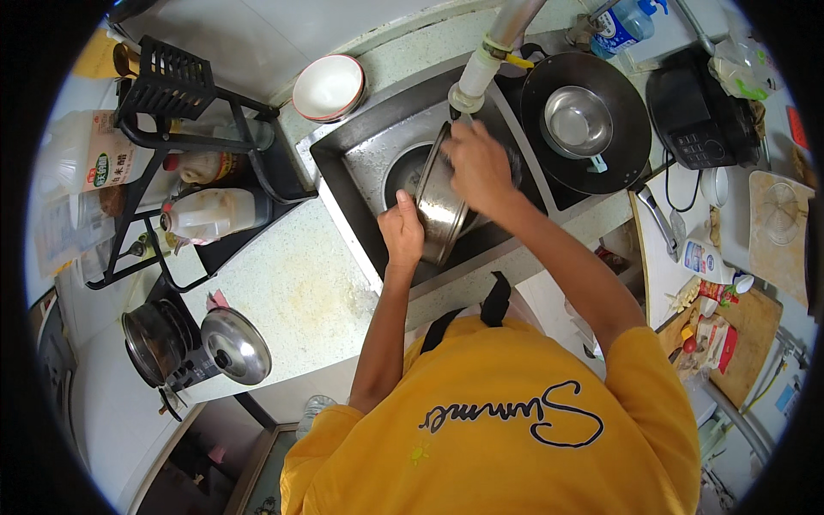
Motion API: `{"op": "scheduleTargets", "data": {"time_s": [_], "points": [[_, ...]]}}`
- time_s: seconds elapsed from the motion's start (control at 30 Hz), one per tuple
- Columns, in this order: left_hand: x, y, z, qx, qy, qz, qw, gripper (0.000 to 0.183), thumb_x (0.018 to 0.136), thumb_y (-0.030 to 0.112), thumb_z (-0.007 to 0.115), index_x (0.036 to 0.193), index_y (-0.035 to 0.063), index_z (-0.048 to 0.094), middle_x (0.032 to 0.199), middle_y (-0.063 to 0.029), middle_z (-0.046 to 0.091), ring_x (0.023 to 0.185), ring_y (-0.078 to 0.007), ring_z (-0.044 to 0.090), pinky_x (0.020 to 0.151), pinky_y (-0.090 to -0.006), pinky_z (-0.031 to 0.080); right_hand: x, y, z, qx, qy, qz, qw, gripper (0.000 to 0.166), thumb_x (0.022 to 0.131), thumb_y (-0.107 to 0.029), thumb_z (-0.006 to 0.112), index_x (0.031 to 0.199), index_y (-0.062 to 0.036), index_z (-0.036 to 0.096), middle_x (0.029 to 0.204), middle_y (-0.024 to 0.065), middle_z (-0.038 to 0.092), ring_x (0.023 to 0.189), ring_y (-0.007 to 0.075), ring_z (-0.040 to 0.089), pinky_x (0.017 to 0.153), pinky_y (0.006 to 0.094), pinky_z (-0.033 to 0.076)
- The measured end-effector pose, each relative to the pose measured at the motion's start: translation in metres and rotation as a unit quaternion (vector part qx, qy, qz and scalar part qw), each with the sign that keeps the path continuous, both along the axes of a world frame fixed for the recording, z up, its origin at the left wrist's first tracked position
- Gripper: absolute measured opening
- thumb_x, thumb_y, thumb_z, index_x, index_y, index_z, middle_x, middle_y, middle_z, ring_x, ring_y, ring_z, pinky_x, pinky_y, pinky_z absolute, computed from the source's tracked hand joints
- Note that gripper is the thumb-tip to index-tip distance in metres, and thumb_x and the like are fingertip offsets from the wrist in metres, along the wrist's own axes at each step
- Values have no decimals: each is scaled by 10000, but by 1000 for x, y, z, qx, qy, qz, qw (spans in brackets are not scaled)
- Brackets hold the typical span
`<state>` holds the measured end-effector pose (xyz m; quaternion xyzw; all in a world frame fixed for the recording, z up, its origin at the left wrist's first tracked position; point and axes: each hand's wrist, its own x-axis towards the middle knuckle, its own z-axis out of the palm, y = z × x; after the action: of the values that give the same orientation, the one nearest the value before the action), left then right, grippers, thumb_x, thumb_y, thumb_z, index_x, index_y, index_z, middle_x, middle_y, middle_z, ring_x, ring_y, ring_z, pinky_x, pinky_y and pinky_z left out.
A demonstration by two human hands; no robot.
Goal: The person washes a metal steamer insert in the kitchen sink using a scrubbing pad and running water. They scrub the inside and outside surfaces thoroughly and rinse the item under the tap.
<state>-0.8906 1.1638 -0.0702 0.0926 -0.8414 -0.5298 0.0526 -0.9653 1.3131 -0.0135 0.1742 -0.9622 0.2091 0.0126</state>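
In the sink (367, 154), a round stainless steel pot (441, 215) is tilted on its side. My left hand (402, 228) grips the pot's near left rim, thumb up. At the pot's upper right side is my right hand (479, 167), blurred, with its fingers bent; whether it holds anything cannot be told. Just above that hand hangs the faucet's spout (467, 96), wrapped in pale material. Another dark round pan (402, 170) lies in the basin behind the tilted pot, partly hidden by it.
Stacked bowls (328, 87) stand at the sink's back left corner. A black wok (537, 122) with a steel bowl (578, 122) in it sits to the right. A black rack (257, 164) with bottles is on the left, above a steel lid (236, 346). A black cooker (695, 109) stands far right.
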Motion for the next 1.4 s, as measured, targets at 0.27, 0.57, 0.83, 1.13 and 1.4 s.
{"op": "scheduleTargets", "data": {"time_s": [0.27, 0.57, 0.83, 1.13, 1.4], "points": [[1, -2, 7, 101, -40, 8, 994, 749, 1019, 507, 206, 672, -66, 542, 544, 11, 353, 545, -109, 319, 496, -323, 253, 70, -27, -1, -41, 112, 63, 991, 127, 666, -1, 582, 788, -20, 610, 831, 102, 525, 845, 295, 517, 704, 379, 473], [1, -9, -5, 177, -76, 37, 981, 779, 981, 606, 236, 668, -35, 549, 585, 39, 365, 566, -95, 294, 507, -306, 234, 79, -34, -6, -72, 130, 81, 986, 171, 682, -11, 581, 848, -17, 618, 812, 83, 499, 807, 277, 506, 663, 369, 461], [2, -2, -6, 187, -96, 23, 977, 796, 972, 631, 203, 703, -20, 574, 602, 41, 393, 568, -86, 321, 507, -289, 250, 75, -34, -16, -107, 75, 59, 990, 185, 687, 0, 573, 866, -17, 618, 838, 75, 513, 827, 288, 512, 648, 377, 472], [4, -2, -9, 190, -92, 21, 977, 809, 977, 619, 204, 777, -44, 624, 625, 13, 452, 579, -103, 369, 516, -308, 296, 81, -34, -16, -93, 44, 50, 993, 256, 677, 7, 588, 928, -11, 634, 880, 88, 543, 862, 305, 526, 689, 392, 486], [0, 0, -6, 92, -46, 3, 995, 583, 980, 403, 497, 609, -42, 441, 515, -69, 332, 533, -113, 340, 482, -362, 313, 10, -6, -5, -30, 12, -101, 994, 295, 646, 32, 635, 930, -16, 701, 974, 128, 575, 962, 345, 536, 807, 407, 481]]}}
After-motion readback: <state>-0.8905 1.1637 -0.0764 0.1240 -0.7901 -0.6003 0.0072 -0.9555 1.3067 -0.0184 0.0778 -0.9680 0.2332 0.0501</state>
